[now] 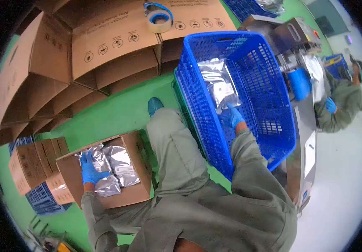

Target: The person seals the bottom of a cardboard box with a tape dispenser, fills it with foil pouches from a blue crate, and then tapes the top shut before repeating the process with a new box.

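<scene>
My left hand (pixel 92 171), in a blue glove, lies with fingers spread on shiny silver pouches (pixel 122 164) inside an open cardboard box (pixel 131 145). The pouches lie side by side and partly overlap; my hand covers part of the left ones. My right hand (pixel 232 116), also blue-gloved, reaches into a blue plastic basket (pixel 273 90). Its fingers close on the near edge of a silver pouch (pixel 220 82) with a small pale label. That pouch sits toward the basket's far left side. Part of my right thumb and palm is hidden from view.
Large open cartons (pixel 118 46) stand at the upper left, with a tape roll (pixel 160 23) on top. Stacked boxes (pixel 38 161) are at far left. A metal machine (pixel 294 35) and a co-worker (pixel 342 101) in blue gloves are at right.
</scene>
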Motion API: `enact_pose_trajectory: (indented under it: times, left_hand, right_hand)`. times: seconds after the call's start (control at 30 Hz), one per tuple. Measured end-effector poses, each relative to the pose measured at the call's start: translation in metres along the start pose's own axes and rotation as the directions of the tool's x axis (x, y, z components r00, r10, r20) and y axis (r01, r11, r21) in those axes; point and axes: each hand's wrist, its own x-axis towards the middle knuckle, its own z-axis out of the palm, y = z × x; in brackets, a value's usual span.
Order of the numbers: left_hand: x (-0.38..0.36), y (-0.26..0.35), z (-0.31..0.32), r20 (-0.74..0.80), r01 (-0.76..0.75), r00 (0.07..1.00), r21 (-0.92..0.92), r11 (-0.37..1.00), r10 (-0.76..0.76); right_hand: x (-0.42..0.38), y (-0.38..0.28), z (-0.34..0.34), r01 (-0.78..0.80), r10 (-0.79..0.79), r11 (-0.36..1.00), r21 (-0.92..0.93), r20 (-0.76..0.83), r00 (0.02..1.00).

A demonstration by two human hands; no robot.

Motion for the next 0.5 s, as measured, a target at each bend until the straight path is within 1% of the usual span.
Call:
enact_pose_trajectory:
  times: [0.03,0.07,0.13,0.17,0.2,0.27,0.3,0.33,0.37,0.4,0.43,0.47,0.5]
  left_hand:
    - [0.001,-0.002,-0.001,-0.009,0.03,1.0,-0.008,1.0,-0.03]
    - [0.006,-0.005,-0.004,0.03,0.041,0.999,0.05,0.998,-0.043]
    - [-0.004,0.02,-0.033,0.075,0.29,0.951,0.108,0.951,-0.299]
    - [-0.009,0.018,-0.032,-0.057,0.262,0.964,0.063,0.963,-0.258]
    - [-0.017,0.016,-0.029,-0.199,0.235,0.954,0.024,0.972,-0.226]
    - [-0.043,0.039,-0.053,-0.365,0.129,0.919,-0.08,0.988,-0.15]
    - [-0.059,0.052,-0.069,-0.409,0.094,0.904,-0.096,0.991,-0.126]
    - [-0.075,0.061,-0.08,-0.448,0.067,0.888,-0.102,0.992,-0.106]
    - [-0.091,0.064,-0.083,-0.475,0.107,0.867,-0.109,0.988,-0.146]
    - [-0.106,0.063,-0.086,-0.495,0.133,0.853,-0.107,0.985,-0.169]
    - [-0.119,0.064,-0.09,-0.529,0.155,0.829,-0.095,0.983,-0.182]
    - [-0.132,0.064,-0.092,-0.569,0.192,0.793,-0.104,0.976,-0.217]
    - [-0.146,0.065,-0.091,-0.575,0.224,0.779,-0.117,0.968,-0.25]
  right_hand:
    - [0.011,-0.001,0.003,-0.012,0.011,0.989,0.15,0.006,1.0]
    - [0.039,-0.003,0.004,0.071,-0.079,0.983,0.17,0.037,0.996]
    - [0.095,-0.005,0.004,0.228,-0.256,0.946,0.231,0.099,0.962]
    - [0.105,-0.013,0.013,0.214,-0.245,0.952,0.221,0.123,0.962]
    - [0.114,-0.021,0.022,0.201,-0.234,0.957,0.21,0.147,0.961]
    - [0.073,-0.048,0.04,0.154,-0.191,0.975,0.157,0.258,0.947]
    - [0.066,-0.063,0.044,0.123,-0.155,0.986,0.114,0.338,0.928]
    - [0.069,-0.083,0.046,0.096,-0.113,0.994,0.059,0.434,0.894]
    - [0.088,-0.11,0.039,0.018,0.007,0.999,-0.034,0.622,0.783]
    - [0.065,-0.124,0.058,0.137,-0.097,0.989,-0.062,0.432,0.897]
    - [0.055,-0.148,0.076,0.265,-0.207,0.952,-0.151,0.321,0.924]
    - [0.049,-0.174,0.09,0.418,-0.357,0.844,-0.336,0.229,0.906]
    - [0.04,-0.202,0.103,0.517,-0.607,0.449,-0.728,0.176,0.775]
